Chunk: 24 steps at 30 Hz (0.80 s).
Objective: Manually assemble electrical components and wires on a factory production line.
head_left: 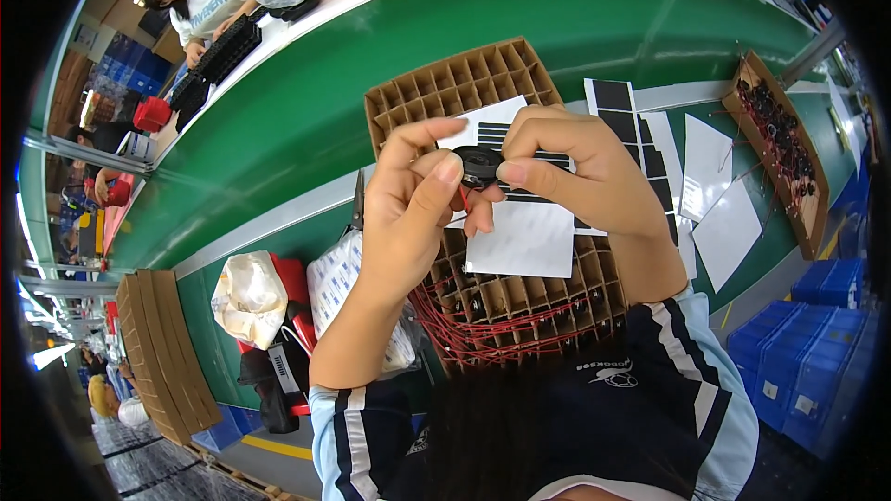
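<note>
A small round black part (480,167) with a red wire at its underside is pinched between my two hands, above the middle of the workbench. My left hand (413,190) grips its left edge with thumb and fingers, the index finger raised. The thumb and curled fingers of my right hand (571,162) close on its right edge. Beneath lie a white sheet with black strips (497,130) and a blank white sheet (520,241). These rest over a divided cardboard box (455,83), whose near cells carry bundled red wires (506,339).
A cardboard tray (812,209) of black parts with red wires stands at right, beside loose white sheets (729,232). Black adhesive pieces (613,97) lie nearer. White bags (249,297) sit at left, blue bins (803,371) at lower right. Another person (209,0) works across the green belt (297,102).
</note>
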Available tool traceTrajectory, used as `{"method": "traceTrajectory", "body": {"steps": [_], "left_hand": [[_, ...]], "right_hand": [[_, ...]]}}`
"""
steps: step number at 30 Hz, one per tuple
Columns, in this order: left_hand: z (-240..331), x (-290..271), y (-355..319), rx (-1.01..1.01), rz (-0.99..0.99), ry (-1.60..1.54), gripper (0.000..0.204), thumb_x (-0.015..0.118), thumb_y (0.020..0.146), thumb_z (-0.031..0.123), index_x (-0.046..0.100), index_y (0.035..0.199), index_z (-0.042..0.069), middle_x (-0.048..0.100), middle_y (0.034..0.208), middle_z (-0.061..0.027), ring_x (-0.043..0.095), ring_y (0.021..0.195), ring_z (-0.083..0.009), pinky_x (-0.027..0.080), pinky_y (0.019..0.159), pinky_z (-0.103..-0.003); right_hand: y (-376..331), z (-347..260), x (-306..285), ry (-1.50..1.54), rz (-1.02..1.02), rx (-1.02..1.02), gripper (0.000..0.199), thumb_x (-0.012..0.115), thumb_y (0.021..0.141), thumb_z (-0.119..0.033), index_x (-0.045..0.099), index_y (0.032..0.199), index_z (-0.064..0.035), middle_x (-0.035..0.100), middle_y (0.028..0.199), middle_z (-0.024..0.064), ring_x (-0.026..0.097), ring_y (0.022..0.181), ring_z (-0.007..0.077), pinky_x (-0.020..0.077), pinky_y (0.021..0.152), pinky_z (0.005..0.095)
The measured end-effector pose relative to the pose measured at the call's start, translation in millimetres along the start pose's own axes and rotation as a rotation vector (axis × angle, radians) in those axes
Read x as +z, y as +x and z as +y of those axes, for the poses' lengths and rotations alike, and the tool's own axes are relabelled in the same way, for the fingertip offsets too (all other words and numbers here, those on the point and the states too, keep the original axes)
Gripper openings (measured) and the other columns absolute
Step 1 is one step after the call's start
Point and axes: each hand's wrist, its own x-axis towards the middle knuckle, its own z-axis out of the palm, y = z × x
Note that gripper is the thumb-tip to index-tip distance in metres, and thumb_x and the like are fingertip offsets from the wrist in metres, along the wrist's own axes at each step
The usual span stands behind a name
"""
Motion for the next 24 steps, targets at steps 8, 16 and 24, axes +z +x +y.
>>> {"method": "traceTrajectory", "body": {"steps": [8, 16, 24], "left_hand": [[-10.2, -2.9, 4.1, 0.054, 0.148, 0.253, 0.022, 0.048, 0.089, 0.022, 0.045, 0.097, 0.002, 0.054, 0.068, -0.0068, 0.049, 0.054, -0.0099, 0.038, 0.049, -0.020], [-11.5, -8.3, 8.1, -0.039, 0.065, -0.121, 0.021, 0.044, 0.090, 0.025, 0.035, 0.088, 0.007, 0.052, 0.065, -0.0096, 0.039, 0.046, -0.0096, 0.032, 0.044, -0.021], [-9.4, -10.1, 8.2, -0.083, 0.024, -0.164, 0.019, 0.042, 0.091, 0.023, 0.033, 0.084, 0.008, 0.050, 0.062, -0.0092, 0.034, 0.044, -0.0086, 0.030, 0.042, -0.022]], "right_hand": [[-0.7, -0.2, 7.5, -0.448, 0.049, 0.051, 0.017, 0.058, 0.080, -0.017, 0.055, 0.069, -0.0042, 0.050, 0.065, 0.0037, 0.043, 0.063, 0.0156, 0.0334, 0.065, 0.0283], [4.4, 11.1, 8.8, 0.011, 0.013, 0.148, 0.020, 0.057, 0.081, -0.018, 0.055, 0.071, -0.0010, 0.050, 0.065, 0.0034, 0.042, 0.065, 0.0129, 0.0339, 0.062, 0.0257], [2.7, 4.6, 5.6, -0.030, -0.013, 0.187, 0.019, 0.057, 0.081, -0.016, 0.055, 0.069, -0.0012, 0.050, 0.066, 0.0033, 0.042, 0.063, 0.0120, 0.0335, 0.060, 0.0253]]}}
